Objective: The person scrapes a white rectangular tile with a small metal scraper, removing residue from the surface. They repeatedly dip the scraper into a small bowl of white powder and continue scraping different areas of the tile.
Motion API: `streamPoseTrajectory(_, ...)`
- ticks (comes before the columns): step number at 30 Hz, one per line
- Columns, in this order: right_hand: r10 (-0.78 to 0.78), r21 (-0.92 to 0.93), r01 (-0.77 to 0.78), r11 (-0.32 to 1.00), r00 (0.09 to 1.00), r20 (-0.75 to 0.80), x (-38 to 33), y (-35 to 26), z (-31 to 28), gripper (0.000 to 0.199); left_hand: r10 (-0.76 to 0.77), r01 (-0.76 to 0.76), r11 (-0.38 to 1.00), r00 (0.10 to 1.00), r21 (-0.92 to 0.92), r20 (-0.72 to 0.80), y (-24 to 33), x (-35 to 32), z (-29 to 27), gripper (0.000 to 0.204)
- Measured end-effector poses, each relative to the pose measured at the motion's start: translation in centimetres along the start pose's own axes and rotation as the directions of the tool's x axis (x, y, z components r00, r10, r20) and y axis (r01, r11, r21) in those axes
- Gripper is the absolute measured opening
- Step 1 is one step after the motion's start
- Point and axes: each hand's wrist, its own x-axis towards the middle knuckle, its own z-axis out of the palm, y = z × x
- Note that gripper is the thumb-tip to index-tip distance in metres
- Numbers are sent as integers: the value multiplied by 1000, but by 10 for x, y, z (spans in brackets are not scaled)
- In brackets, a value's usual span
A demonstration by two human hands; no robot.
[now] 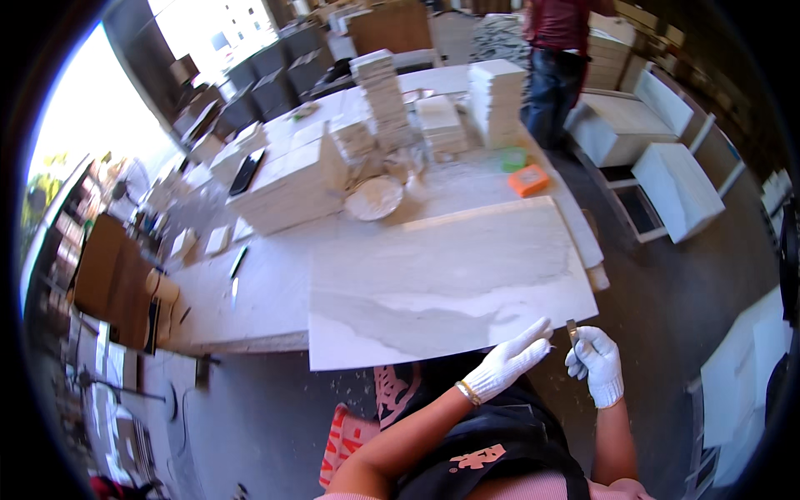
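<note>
A large white marble slab (433, 287) with grey veining lies on the worktable, its front edge reaching out past the table toward me. My left hand (510, 365), in a white knit glove with a yellow bangle at the wrist, is at the slab's front right edge. Its fingers are stretched out and hold nothing. Just beyond the slab's right front corner, my gloved right hand (598, 367) grips a small, narrow brownish piece (572, 332) that sticks up from the fingers. Its exact kind is too small to make out.
On the worktable (275, 292) stand stacks of white tiles (383, 100), a phone (247, 172), a bowl (375, 198), an orange block (528, 180) and a knife (239, 262). Another person (554, 67) stands beyond it. White slabs (679, 192) lean at the right.
</note>
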Motion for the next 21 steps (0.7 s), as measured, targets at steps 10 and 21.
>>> streamPoseTrajectory(10,26,-263,52,963,959,282,-3,-27,97,67,-68,57,947,997,-315,-24,-2,-21,-18,70)
streamPoseTrajectory(21,-6,-292,68,954,978,210,28,-52,89,63,349,-381,924,832,13,-430,7,-17,-121,69)
